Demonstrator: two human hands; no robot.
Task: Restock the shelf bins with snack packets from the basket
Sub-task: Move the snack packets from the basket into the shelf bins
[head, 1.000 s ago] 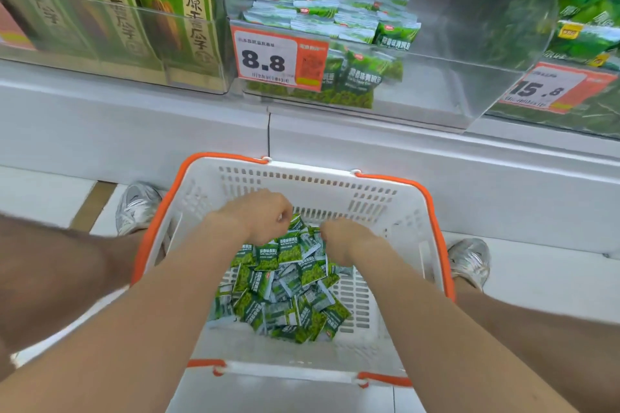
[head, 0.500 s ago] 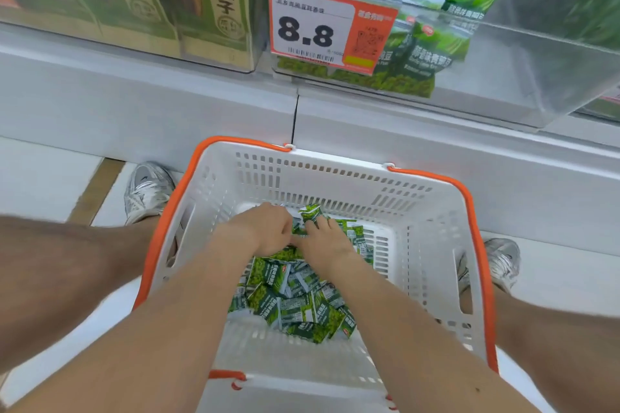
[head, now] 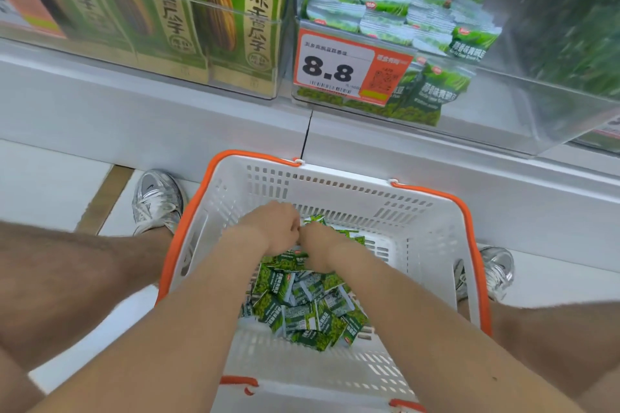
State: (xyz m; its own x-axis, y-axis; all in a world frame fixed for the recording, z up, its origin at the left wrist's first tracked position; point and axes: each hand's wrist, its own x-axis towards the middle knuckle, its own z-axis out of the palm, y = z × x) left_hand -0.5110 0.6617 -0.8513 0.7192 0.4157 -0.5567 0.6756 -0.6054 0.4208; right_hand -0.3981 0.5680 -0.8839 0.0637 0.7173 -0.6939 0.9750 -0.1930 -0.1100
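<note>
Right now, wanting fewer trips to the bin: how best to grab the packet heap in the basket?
Come from above and scoop under both flanks of the packet heap: they are small, flat and loosely jumbled, so single pinches gather little.

Bright even light, blurred wide-angle edges

My feed looks down on a pale tiled floor with a tan strip set into it at the left, running up to the foot of the shelf unit. The unit's plain grey-white base spans the whole width of the view, split by a dark vertical seam near the middle. The light is even and diffuse, giving the base a soft sheen.
</note>
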